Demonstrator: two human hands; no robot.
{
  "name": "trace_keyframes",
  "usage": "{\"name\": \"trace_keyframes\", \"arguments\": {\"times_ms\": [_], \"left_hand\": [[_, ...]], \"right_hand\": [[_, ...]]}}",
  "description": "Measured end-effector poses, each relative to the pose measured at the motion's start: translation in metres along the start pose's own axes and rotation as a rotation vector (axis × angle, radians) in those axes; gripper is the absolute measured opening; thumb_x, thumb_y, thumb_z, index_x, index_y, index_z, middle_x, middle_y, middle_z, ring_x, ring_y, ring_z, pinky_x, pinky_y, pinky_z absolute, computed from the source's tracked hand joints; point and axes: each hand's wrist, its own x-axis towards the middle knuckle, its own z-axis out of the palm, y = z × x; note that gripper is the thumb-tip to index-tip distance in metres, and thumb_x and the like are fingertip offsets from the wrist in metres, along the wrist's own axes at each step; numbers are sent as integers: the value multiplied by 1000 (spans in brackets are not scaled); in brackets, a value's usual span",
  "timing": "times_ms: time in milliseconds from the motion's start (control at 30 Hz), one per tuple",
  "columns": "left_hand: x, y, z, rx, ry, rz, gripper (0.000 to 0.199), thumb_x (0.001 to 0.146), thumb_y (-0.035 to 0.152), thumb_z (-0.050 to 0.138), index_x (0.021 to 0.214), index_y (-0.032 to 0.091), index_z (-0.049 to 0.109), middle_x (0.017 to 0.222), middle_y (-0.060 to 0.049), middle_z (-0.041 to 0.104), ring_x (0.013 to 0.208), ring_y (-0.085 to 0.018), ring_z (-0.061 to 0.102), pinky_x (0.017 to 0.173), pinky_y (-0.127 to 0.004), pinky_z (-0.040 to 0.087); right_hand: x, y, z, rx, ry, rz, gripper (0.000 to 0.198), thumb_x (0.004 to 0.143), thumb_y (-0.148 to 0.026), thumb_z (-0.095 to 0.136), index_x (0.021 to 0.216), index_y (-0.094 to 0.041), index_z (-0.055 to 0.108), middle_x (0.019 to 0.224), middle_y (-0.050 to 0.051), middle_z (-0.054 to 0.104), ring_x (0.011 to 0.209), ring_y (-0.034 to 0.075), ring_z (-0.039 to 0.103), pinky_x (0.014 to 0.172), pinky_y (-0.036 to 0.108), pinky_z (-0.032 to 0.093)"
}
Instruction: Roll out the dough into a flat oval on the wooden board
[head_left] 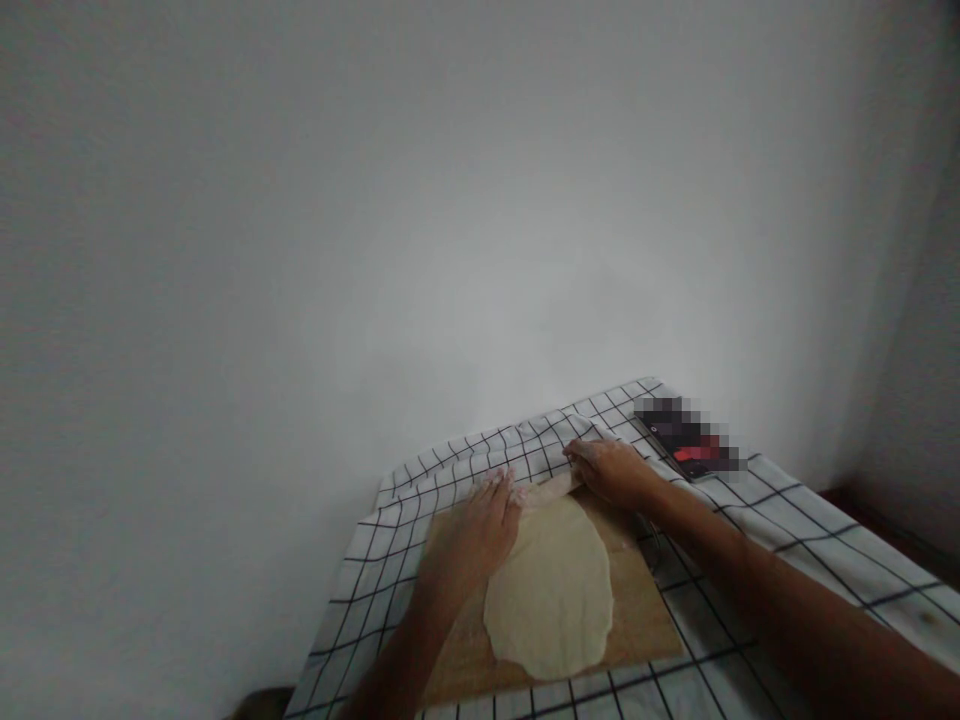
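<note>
A pale, flattened sheet of dough [553, 590] lies on a wooden board [645, 625]. Across the dough's far edge runs a light rolling pin [551, 488], its middle showing between my hands. My left hand [487, 525] is over the pin's left end, flour on its fairly straight fingers. At the opposite end, my right hand [611, 472] is closed over the pin with bent fingers. Both hands cover the pin's ends, so their undersides are hidden.
A white cloth with dark grid lines [810, 530] covers the table and is rumpled behind the board. A dark phone-like object [682, 440], partly pixelated, lies right of my right hand. A pale wall [480, 250] stands behind the table. Something dark [262, 703] shows at lower left.
</note>
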Motion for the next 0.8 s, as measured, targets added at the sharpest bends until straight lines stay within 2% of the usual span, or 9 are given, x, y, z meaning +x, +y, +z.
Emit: {"name": "trace_keyframes", "arguments": {"times_ms": [133,200,267,367,467,633,700,800], "left_hand": [[-48,53,-18,-71,94,-139,58,105,38,33,154,7,36,155,-19,46,143,-30,46,114,-49,46],[-69,81,-21,-56,166,-118,65,103,41,36,159,8,26,158,-16,41,144,-29,45,112,-47,50],[-84,104,-19,-29,275,-61,73,101,43,37,162,9,15,158,-15,41,142,-29,47,104,-44,57],[-90,120,-17,-14,377,-53,78,100,44,36,163,11,4,156,-15,43,142,-29,47,101,-47,59],[-86,115,-19,-22,331,-49,78,100,40,38,163,14,-1,159,-13,39,146,-30,40,108,-53,53],[-67,88,-24,-25,233,-92,78,103,41,38,163,15,-4,163,-15,29,151,-33,29,119,-63,35],[-55,74,-24,-22,187,-146,70,104,40,36,163,16,7,163,-15,32,151,-33,29,120,-63,33],[-29,48,-20,-5,55,-148,53,105,33,31,157,19,34,160,-15,39,149,-36,33,118,-67,32]], "right_hand": [[-1,-1,2,17,8,-22,37,103,-27,40,129,-22,65,120,10,73,109,22,68,92,29,44],[-1,-2,1,23,5,-43,35,103,-29,40,124,-23,67,116,9,74,106,21,69,91,29,44],[-2,-2,0,30,-4,-69,34,102,-28,40,120,-23,69,114,7,75,106,20,68,91,28,44],[-2,-1,-2,36,-9,-91,34,102,-27,40,119,-24,69,114,5,75,107,18,68,90,26,43],[-3,-2,-4,32,1,-80,34,103,-30,39,119,-25,69,115,5,75,105,19,68,88,27,44],[-5,-5,-5,17,9,-40,35,102,-34,40,118,-27,70,113,6,75,102,22,68,85,29,44],[-5,-6,-6,9,10,-11,36,102,-34,39,119,-26,69,111,7,75,100,23,69,84,30,44],[-5,-6,-7,-5,17,33,37,102,-34,37,123,-26,68,111,8,75,98,23,70,81,31,45]]}}
